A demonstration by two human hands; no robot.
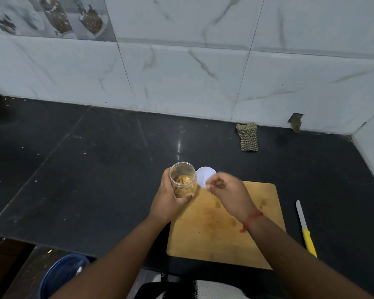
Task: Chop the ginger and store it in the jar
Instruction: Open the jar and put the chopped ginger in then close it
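My left hand (167, 196) grips a clear plastic jar (183, 176) at the far left corner of the wooden cutting board (222, 231). The jar is open and tilted, with chopped ginger strips (183, 180) inside. A white round lid (204, 176) lies on the counter just right of the jar. My right hand (226, 190) hovers over the board's far edge, partly covering the lid, its fingers curled together; whether they pinch ginger I cannot tell. A knife (306, 228) with a yellow handle and white blade lies on the counter right of the board.
The black stone counter (84, 169) runs back to a white tiled wall (181, 72). A checked cloth (247, 137) lies near the wall at the back right. A blue bin (61, 275) stands below the counter's front edge at left.
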